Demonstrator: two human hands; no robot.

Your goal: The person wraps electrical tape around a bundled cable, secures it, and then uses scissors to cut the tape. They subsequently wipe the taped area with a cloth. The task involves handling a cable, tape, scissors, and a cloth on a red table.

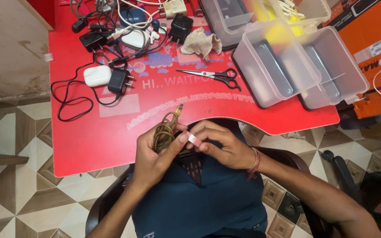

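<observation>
A seated person's left hand (155,154) held a coiled brownish cable (165,132), fingers closed around the bundle, with the cable's plug end poking up just above the thumb. The right hand (221,145) met it from the side, its fingers pinched on a small pink-and-white strip of tape (193,139) that lay against the left thumb, just beside the coil. Both hands hovered over the person's lap at the near edge of a red tabletop (89,141). Beyond the fingertips lay black-handled scissors (214,76), well apart from the hands. Farther out sat a white earbud case (96,76) beside a black charger (118,81), a tangle of black and white cables and adapters, and a crumpled cloth (201,42). Clear plastic boxes (287,66) stood beyond the right hand.
</observation>
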